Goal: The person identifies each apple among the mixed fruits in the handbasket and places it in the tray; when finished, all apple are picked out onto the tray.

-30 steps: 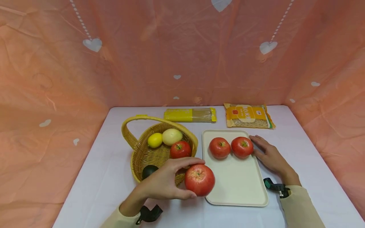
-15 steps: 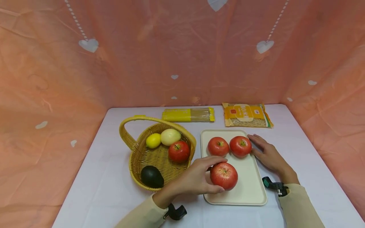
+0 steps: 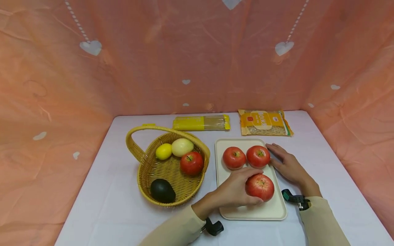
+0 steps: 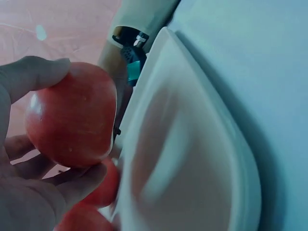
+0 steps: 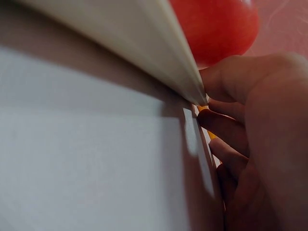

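Observation:
My left hand [image 3: 235,189] grips a large red apple [image 3: 260,188], thumb on the near side and fingers round the far side. It hangs over the front half of the cream tray [image 3: 240,213]; the left wrist view shows the apple [image 4: 72,115] raised beside the tray floor [image 4: 192,168]. Two more red apples, one left [image 3: 234,158] and one right [image 3: 258,156], sit at the tray's far end. My right hand [image 3: 290,167] rests along the tray's right edge. In the right wrist view, its thumb [image 5: 226,79] touches the rim, with the other fingers outside, loosely bent.
Left of the tray stands a wicker basket [image 3: 140,181] with a tall handle, holding a lemon [image 3: 163,151], a pale yellow-green oval fruit [image 3: 182,147], a red apple [image 3: 192,163] and a dark avocado [image 3: 162,190]. Behind lie a noodle packet [image 3: 201,123] and an orange bag [image 3: 264,123].
My left hand has carried the apple rightward from the basket's side to over the tray. My right hand stays at the tray's edge; the whole view drifts slightly.

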`<move>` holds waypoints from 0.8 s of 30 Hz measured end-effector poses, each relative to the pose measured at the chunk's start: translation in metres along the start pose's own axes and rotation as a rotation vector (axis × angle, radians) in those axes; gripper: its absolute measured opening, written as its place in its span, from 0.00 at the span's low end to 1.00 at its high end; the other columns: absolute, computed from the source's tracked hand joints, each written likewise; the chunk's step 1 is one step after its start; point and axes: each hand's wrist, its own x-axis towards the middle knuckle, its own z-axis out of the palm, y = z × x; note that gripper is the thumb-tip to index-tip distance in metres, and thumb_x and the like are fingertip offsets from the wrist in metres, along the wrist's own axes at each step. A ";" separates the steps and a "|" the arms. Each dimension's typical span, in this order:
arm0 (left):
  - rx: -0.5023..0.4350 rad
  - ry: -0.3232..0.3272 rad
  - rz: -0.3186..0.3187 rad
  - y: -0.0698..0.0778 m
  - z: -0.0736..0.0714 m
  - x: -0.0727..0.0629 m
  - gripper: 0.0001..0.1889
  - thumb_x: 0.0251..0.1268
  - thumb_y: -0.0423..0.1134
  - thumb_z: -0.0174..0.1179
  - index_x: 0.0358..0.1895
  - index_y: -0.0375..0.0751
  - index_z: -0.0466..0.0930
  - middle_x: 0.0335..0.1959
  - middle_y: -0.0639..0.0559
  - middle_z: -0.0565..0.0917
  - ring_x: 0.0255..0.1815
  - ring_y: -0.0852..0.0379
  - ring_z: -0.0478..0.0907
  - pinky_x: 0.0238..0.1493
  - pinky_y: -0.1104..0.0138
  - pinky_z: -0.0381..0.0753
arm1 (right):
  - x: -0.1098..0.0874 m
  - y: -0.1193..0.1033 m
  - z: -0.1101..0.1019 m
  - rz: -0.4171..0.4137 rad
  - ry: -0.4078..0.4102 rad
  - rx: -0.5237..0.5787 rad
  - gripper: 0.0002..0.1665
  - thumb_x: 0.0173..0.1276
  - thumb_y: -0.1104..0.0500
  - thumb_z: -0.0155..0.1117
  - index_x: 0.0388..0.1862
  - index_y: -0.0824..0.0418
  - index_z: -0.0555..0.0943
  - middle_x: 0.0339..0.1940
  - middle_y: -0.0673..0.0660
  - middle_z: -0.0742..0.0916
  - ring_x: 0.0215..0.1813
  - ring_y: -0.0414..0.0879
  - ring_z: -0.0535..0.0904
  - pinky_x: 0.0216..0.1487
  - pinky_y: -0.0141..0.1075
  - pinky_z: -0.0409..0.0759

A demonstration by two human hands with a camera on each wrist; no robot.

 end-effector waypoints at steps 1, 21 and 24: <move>0.009 0.005 -0.008 0.000 0.003 0.003 0.43 0.61 0.47 0.82 0.78 0.43 0.75 0.75 0.54 0.81 0.74 0.63 0.77 0.76 0.73 0.73 | 0.000 0.000 0.000 -0.003 0.003 0.001 0.39 0.82 0.55 0.64 0.88 0.54 0.66 0.90 0.70 0.62 0.90 0.73 0.52 0.80 0.80 0.55; 0.076 0.025 -0.037 0.001 0.034 0.022 0.43 0.63 0.47 0.80 0.80 0.43 0.72 0.77 0.53 0.80 0.80 0.60 0.73 0.80 0.66 0.70 | 0.000 0.002 -0.001 -0.024 0.022 0.000 0.38 0.82 0.57 0.63 0.88 0.56 0.67 0.89 0.71 0.62 0.89 0.74 0.53 0.81 0.79 0.55; 0.074 0.020 -0.046 0.001 0.034 0.022 0.43 0.64 0.48 0.80 0.81 0.43 0.71 0.78 0.53 0.79 0.80 0.60 0.73 0.80 0.66 0.71 | 0.001 0.003 -0.001 -0.024 0.021 -0.006 0.38 0.82 0.57 0.63 0.87 0.56 0.67 0.89 0.72 0.62 0.89 0.74 0.54 0.80 0.79 0.55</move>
